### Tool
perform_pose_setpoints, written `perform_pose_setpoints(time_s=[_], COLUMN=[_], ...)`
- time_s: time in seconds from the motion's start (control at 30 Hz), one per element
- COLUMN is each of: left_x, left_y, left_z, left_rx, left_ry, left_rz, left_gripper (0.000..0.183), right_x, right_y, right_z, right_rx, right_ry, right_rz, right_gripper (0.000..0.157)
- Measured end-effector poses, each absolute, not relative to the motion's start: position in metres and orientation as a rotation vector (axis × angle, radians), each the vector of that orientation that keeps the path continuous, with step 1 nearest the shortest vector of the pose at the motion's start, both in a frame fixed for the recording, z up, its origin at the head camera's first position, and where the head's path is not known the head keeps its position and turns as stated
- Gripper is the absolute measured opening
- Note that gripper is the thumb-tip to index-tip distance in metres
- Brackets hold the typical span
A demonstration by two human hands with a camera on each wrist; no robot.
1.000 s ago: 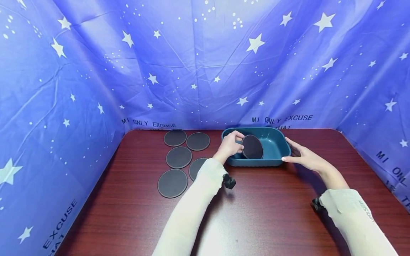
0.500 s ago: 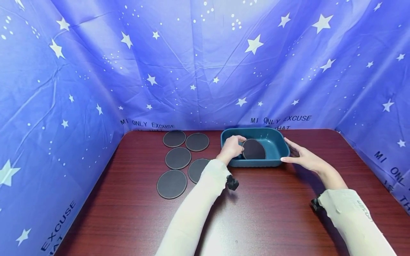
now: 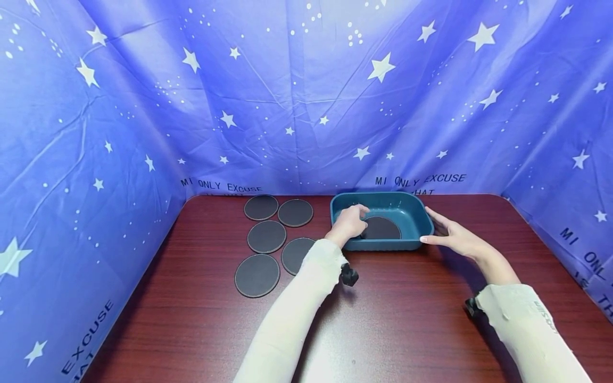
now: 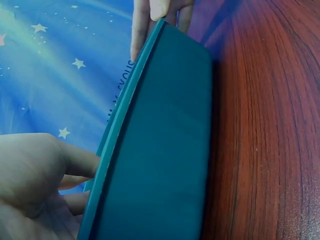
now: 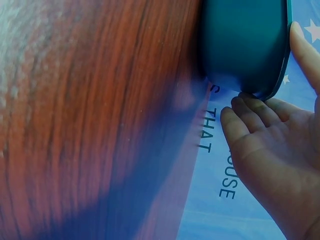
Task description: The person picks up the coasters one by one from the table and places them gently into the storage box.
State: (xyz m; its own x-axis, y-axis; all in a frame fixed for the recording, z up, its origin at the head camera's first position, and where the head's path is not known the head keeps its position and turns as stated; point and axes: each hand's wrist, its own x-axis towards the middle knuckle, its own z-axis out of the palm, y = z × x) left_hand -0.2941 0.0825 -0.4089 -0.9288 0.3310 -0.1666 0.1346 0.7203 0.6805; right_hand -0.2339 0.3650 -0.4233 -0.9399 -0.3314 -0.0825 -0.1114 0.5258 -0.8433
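A teal rectangular dish (image 3: 383, 244) stands toward the table's back edge. My left hand (image 3: 348, 222) reaches over its left front rim, thumb and fingers at the left edge of a dark round coaster (image 3: 384, 227) low inside. In the left wrist view, the left hand's (image 4: 35, 175) fingertips are hidden behind the dish wall (image 4: 155, 120). My right hand (image 3: 460, 236) steadies the dish's right end, its long fingers and thumb spread along the rim and end wall. In the right wrist view, the right hand's (image 5: 280, 135) fingertips touch the dish (image 5: 245, 45), palm away from it.
Several more dark coasters (image 3: 266, 236) lie flat on the reddish wooden table (image 3: 383, 330), left of the dish. My left sleeve (image 3: 311, 271) partly covers one coaster (image 3: 294, 255). A blue star-printed curtain (image 3: 297, 106) closes off the back and both sides.
My left hand has moved down and slightly right, lowering the coaster from a steep tilt to nearly flat in the dish. The right hand and the dish stay in place.
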Motion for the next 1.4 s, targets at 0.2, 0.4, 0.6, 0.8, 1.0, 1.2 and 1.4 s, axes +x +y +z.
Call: perform_pose_setpoints(time_s=[0.2, 0.4, 0.6, 0.8, 1.0, 1.2, 1.4], left_x=[-0.292, -0.292, -0.291, -0.289, -0.288, -0.287, -0.285], left_y=[0.080, 0.076, 0.070, 0.063, 0.054, 0.044, 0.034], left_z=[-0.407, -0.406, -0.403, -0.400, -0.398, -0.398, -0.398], left_rx=[0.408, 0.485, 0.539, 0.563, 0.608, 0.631, 0.640], left_ry=[2.632, 2.619, 2.593, 2.547, 2.507, 2.484, 2.466], left_rz=[1.097, 1.153, 1.224, 1.280, 1.331, 1.365, 1.405], left_gripper=[0.038, 0.038, 0.038, 0.037, 0.035, 0.035, 0.036], right_x=[-0.234, -0.235, -0.235, -0.233, -0.234, -0.236, -0.235], right_y=[0.365, 0.365, 0.365, 0.364, 0.365, 0.365, 0.364], right_z=[-0.424, -0.425, -0.424, -0.422, -0.421, -0.421, -0.420], right_rx=[-0.369, -0.373, -0.367, -0.354, -0.346, -0.356, -0.357], right_ry=[2.530, 2.530, 2.535, 2.537, 2.543, 2.544, 2.545], right_rz=[-1.376, -1.373, -1.364, -1.347, -1.334, -1.339, -1.334], right_gripper=[0.093, 0.093, 0.094, 0.094, 0.094, 0.094, 0.094])
